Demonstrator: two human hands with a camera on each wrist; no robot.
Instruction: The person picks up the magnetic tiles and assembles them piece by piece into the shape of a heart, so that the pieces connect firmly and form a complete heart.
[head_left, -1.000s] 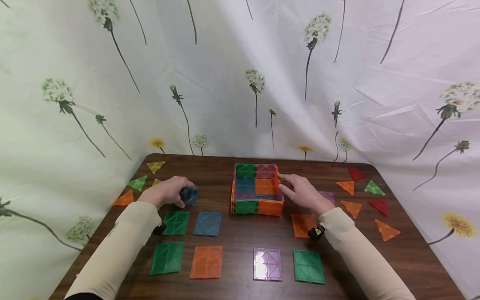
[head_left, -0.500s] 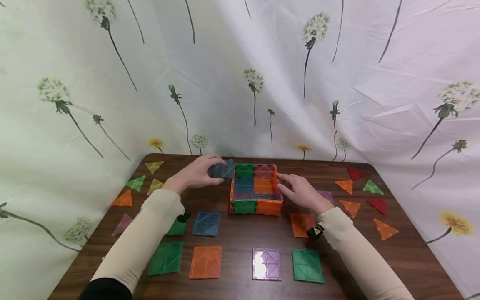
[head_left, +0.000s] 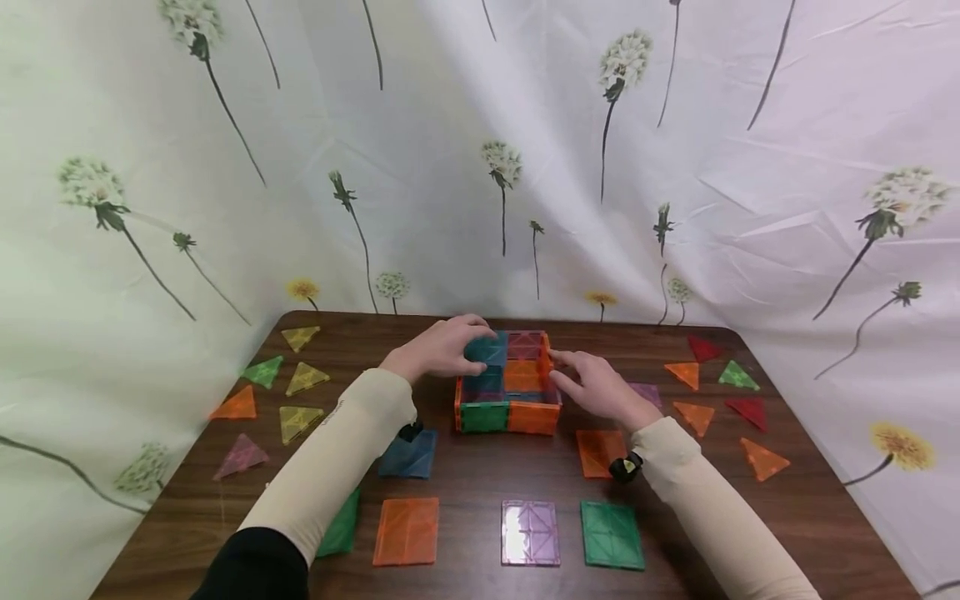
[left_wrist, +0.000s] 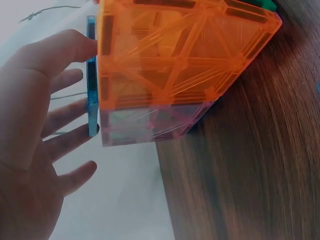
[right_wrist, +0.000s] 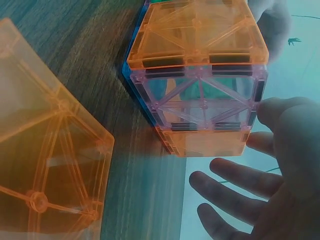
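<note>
Holding a blue tile (head_left: 492,350), left hand (head_left: 444,346) arches.

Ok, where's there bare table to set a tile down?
In front of the box, between the blue square and right orange square, continuing between the left orange square and purple square. Also beyond the right hand, short of the back red triangle. Crowded: the sides, with left triangles and right triangles.
</note>
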